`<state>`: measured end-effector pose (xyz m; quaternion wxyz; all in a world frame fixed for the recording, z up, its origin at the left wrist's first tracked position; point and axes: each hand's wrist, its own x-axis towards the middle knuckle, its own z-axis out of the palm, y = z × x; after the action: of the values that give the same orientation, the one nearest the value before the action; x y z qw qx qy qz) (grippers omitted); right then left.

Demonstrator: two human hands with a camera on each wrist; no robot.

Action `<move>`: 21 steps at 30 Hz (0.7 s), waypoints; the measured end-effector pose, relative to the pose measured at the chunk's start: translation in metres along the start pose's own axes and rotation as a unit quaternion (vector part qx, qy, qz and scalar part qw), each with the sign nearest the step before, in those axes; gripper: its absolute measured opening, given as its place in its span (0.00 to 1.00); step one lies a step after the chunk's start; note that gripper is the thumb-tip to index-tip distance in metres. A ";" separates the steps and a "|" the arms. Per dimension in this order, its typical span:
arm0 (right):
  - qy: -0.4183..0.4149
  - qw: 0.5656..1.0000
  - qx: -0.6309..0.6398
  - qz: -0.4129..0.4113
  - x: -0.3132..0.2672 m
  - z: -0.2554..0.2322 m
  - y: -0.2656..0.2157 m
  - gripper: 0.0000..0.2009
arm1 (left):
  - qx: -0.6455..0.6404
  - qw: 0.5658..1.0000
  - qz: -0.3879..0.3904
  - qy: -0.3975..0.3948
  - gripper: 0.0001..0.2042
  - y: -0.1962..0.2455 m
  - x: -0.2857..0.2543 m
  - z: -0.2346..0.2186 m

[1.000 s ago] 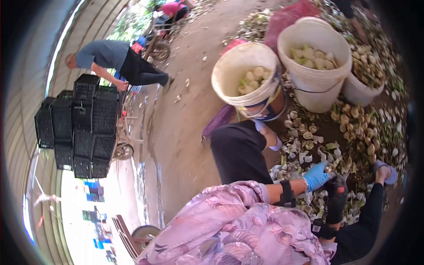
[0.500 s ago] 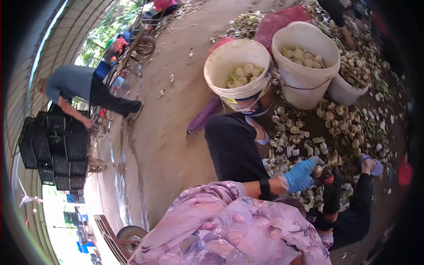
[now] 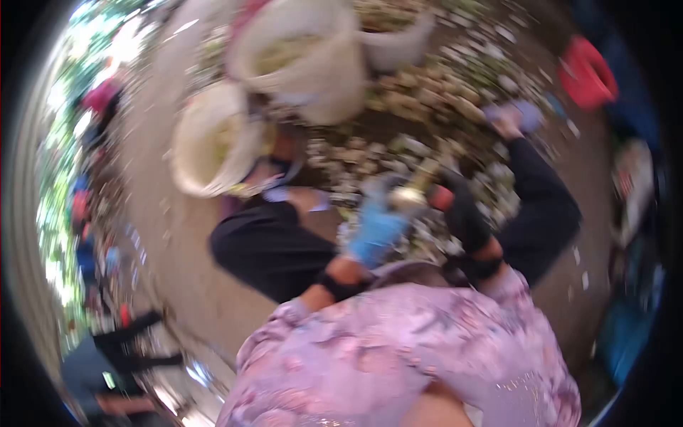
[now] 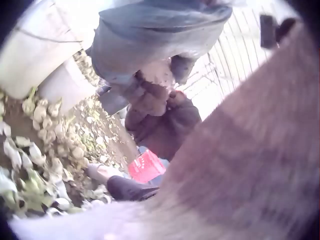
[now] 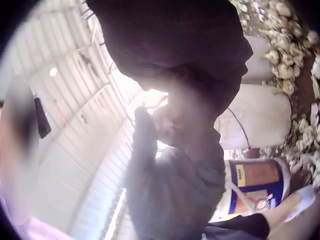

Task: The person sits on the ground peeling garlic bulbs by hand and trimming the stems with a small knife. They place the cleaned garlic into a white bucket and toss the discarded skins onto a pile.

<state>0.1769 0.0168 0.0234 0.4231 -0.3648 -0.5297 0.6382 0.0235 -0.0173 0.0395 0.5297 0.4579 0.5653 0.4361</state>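
Blurred in the head view, my left hand (image 3: 380,224) in a blue glove holds a pale garlic bulb (image 3: 409,199), its stalk pointing up and away. Close against the bulb's other side is my right hand (image 3: 462,213) in a black glove, fingers curled, with a red piece (image 3: 441,198) at its thumb side. In the left wrist view the blue-gloved hand (image 4: 155,35) fills the top, and the dark glove (image 4: 165,130) meets it below. The right wrist view has the dark glove (image 5: 175,45) above the grey-looking left hand (image 5: 175,190); the bulb is hidden there.
Loose bulbs (image 3: 427,96) and peelings (image 3: 348,156) cover the ground between my legs. A white bucket (image 3: 192,153) stands left, beside a larger bucket (image 3: 341,82) and a smaller tub (image 3: 402,46). A red bucket (image 3: 587,75) is at far right. Another person (image 3: 99,370) is at lower left.
The head view has swung to the right, so buckets and hands now appear further left and the red bucket shows fully. Both hands stay together at the bulb, whose pale side now shows.
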 end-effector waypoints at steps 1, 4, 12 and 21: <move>-0.022 0.999 0.041 0.007 -0.002 -0.004 0.010 0.15 | -0.188 0.975 -0.114 -0.036 0.20 0.008 0.007 -0.001; -0.072 0.987 0.145 0.022 -0.008 0.001 0.002 0.10 | -0.516 0.775 -0.294 -0.215 0.24 0.005 0.005 -0.027; -0.035 0.998 0.052 0.007 -0.008 0.010 0.003 0.07 | -0.142 0.989 0.003 0.040 0.11 -0.009 0.003 0.003; 0.172 0.896 -0.409 -0.015 -0.012 -0.035 0.046 0.17 | -0.408 0.900 -0.149 0.002 0.15 -0.006 0.010 -0.014</move>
<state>0.2060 0.0145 -0.0281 0.3306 -0.6021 -0.6683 0.2856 0.0092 -0.0092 0.0328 0.7280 0.1108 0.4004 0.5454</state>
